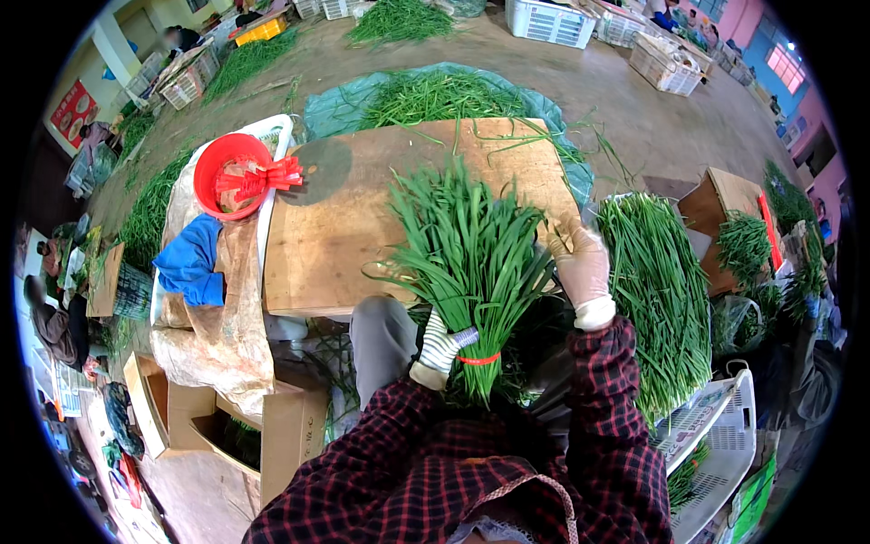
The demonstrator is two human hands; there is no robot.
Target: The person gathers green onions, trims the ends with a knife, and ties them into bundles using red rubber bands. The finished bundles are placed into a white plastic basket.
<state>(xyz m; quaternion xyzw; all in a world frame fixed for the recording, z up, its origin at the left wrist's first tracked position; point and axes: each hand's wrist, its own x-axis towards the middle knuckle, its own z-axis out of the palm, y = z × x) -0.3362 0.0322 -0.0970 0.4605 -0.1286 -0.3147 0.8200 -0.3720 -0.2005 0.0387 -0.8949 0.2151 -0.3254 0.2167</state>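
Note:
A bunch of green leafy stalks, seemingly Chinese chives [469, 251], is bound near its lower end with a red band [479, 359]. My left hand [440, 343], in a striped knit glove, is closed around the bunch just above the band; part of the hand lies behind the leaves. The leaf ends fan out over a wooden board [333, 238]. My right hand [581, 262], in a pale thin glove, is raised at the bunch's right side with fingers spread, slightly blurred, beside the leaf tips.
Left of the board, a red bowl [221, 166] with red strips and a blue cloth [194, 262] lie on a covered crate. At right stands a large stack of green stalks [656, 292]. Loose greens [442, 98] lie beyond the board. A cardboard box [292, 435] is at lower left.

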